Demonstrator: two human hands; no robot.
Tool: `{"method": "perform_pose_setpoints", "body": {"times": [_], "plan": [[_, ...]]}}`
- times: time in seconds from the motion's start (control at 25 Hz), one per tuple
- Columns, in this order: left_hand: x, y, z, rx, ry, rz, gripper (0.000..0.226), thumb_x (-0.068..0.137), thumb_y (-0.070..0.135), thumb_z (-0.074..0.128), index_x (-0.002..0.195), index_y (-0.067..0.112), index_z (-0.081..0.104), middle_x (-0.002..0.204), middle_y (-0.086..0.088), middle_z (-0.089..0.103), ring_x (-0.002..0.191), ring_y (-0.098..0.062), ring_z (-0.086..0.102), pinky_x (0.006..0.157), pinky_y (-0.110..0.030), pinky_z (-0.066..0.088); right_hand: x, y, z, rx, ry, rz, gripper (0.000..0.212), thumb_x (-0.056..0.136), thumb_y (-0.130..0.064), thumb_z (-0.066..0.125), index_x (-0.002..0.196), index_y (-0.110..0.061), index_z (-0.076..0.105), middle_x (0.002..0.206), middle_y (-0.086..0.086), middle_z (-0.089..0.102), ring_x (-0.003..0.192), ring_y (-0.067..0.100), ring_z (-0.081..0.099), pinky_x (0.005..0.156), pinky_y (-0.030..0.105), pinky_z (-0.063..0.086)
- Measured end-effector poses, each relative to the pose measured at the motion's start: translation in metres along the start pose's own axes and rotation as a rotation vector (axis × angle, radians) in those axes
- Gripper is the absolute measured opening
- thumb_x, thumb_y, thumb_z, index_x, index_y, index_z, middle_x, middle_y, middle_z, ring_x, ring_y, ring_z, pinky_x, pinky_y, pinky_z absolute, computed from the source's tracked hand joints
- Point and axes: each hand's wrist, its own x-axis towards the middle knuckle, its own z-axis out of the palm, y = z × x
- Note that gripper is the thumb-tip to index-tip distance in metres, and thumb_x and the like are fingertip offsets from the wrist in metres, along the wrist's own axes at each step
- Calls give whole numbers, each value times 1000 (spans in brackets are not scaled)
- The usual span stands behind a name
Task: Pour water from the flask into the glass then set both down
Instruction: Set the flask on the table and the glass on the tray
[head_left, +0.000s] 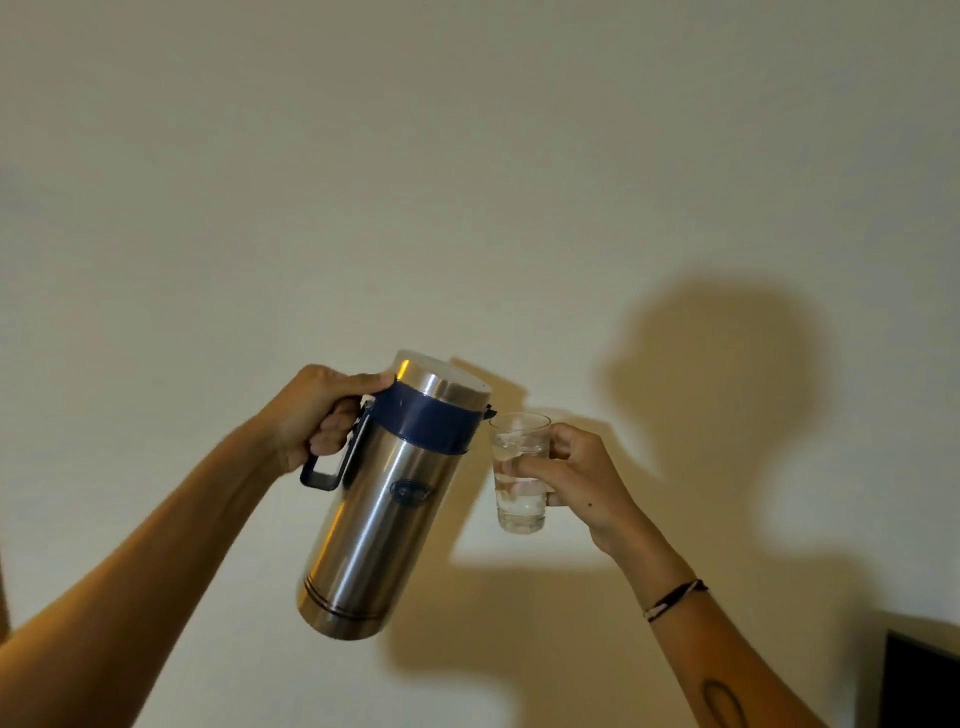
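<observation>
Two hands raised — left grip (317, 415) holds flask (384, 499), right (576, 478) glass (519, 473).

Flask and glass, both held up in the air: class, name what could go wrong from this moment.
1. The flask tilts with its spout right at the rim of the glass; a small wobble could send water down the outside.
2. The right hand holds the glass by fingertips only, so added water may make it slip.
3. The left hand carries the flask by its handle alone, and no surface shows beneath either, so a drop could fall far.
</observation>
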Motion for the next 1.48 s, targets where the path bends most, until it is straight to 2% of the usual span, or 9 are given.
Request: {"method": "perform_pose_setpoints", "body": {"times": [0.08,0.16,0.28,0.4,0.76,0.92,1.12,1.36,1.48], "plan": [[-7,-24,-1,-175,79,10,71,45,59,103,42,28,39,40,8,25,28,-7,20,30,-17,20,1,-6,-1,4,13,7,52,67,-25,95,115,-13,77,115,6,85,99,29,85,72,35,68],[-11,-38,-4,-317,119,20,63,68,50,94,41,27,42,38,9,26,26,-6,21,28,-16,20,5,-13,-6,2,27,15,45,75,-17,96,115,-13,77,113,4,85,91,28,87,80,44,67],[-14,-39,-2,-416,97,68,58,87,44,77,40,27,50,36,10,29,25,-4,23,27,-17,21,11,-25,-16,-6,48,1,32,80,-10,94,108,-16,80,98,-5,89,80,16,87,67,32,67],[-13,-36,0,-505,90,101,63,102,40,65,45,27,43,35,10,31,25,-4,25,26,-18,22,16,-36,-24,13,45,-20,26,81,-6,91,102,-17,81,88,-9,89,79,17,87,57,21,63],[-17,-66,11,-494,105,65,54,91,41,66,45,24,42,35,8,34,25,-5,26,26,-18,23,1,-5,-21,-70,22,-15,45,78,-10,97,119,-11,78,100,-7,89,86,9,86,64,19,64],[-37,-135,27,-437,167,32,54,93,34,64,43,21,48,35,6,39,26,-5,31,29,-17,28,-38,68,-17,-111,14,67,44,81,-6,94,120,-9,77,108,3,87,100,21,83,86,36,66],[-89,-277,56,-431,176,-84,51,89,33,69,41,23,53,36,7,44,29,-7,35,35,-19,26,-109,187,0,-240,1,192,49,77,-14,100,115,-24,71,107,-10,81,97,-4,77,78,16,63],[-188,-460,123,-306,220,-387,47,82,33,78,47,12,56,37,5,46,31,-12,35,38,-18,34,-225,351,30,-290,-3,447,58,73,-21,103,114,-37,67,109,-15,79,106,7,75,87,23,61],[-241,-536,144,-245,263,-508,52,83,36,79,56,-1,55,40,4,48,35,-11,37,40,-20,35,-295,427,39,-309,-20,576,68,72,-21,103,113,-58,63,112,-38,74,106,-9,72,80,9,58]]}}
